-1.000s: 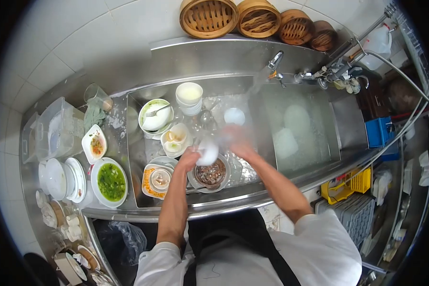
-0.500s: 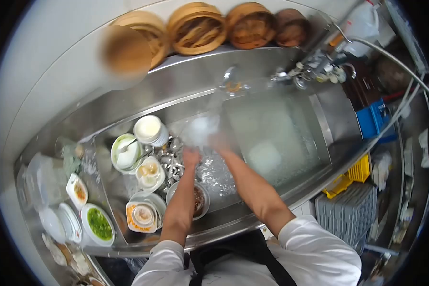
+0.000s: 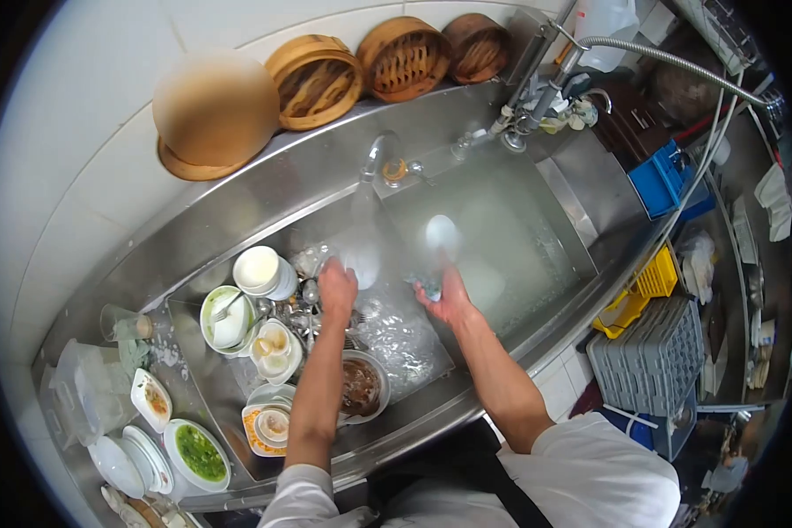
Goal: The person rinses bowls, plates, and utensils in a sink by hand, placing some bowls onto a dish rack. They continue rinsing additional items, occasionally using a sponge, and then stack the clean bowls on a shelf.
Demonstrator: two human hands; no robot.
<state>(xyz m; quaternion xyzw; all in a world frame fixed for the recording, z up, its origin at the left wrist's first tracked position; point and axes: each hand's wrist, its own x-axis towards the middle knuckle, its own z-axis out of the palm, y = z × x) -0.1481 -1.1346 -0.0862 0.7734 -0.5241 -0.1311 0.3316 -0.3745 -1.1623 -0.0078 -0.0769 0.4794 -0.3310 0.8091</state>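
My left hand [image 3: 337, 286] is closed at the edge of a white dish [image 3: 361, 267] under the running faucet [image 3: 377, 157], over the left basin. Over the divider, my right hand [image 3: 446, 295] has its fingers wrapped round a greenish scrubber [image 3: 429, 287]. A small white dish [image 3: 442, 232] is just above the right hand, over the cloudy water of the right basin [image 3: 528, 229]. Left of my left hand lie metal cutlery [image 3: 301, 315], stacked white bowls [image 3: 257, 269] and a green-rimmed bowl [image 3: 226, 319]. A metal bowl with brown contents [image 3: 361, 387] stands beside my left forearm.
Bamboo steamers [image 3: 315, 82] line the back ledge. Dishes with food, including a plate of greens [image 3: 198, 453], stand at the left. A sprayer hose [image 3: 660, 55] arches at the upper right. Grey racks [image 3: 647, 352] and a yellow basket [image 3: 656, 275] are at the right.
The view has shifted. My hands have moved farther apart, the right one now nearer the right basin with the scrubber visible. A small white dish now shows above it.
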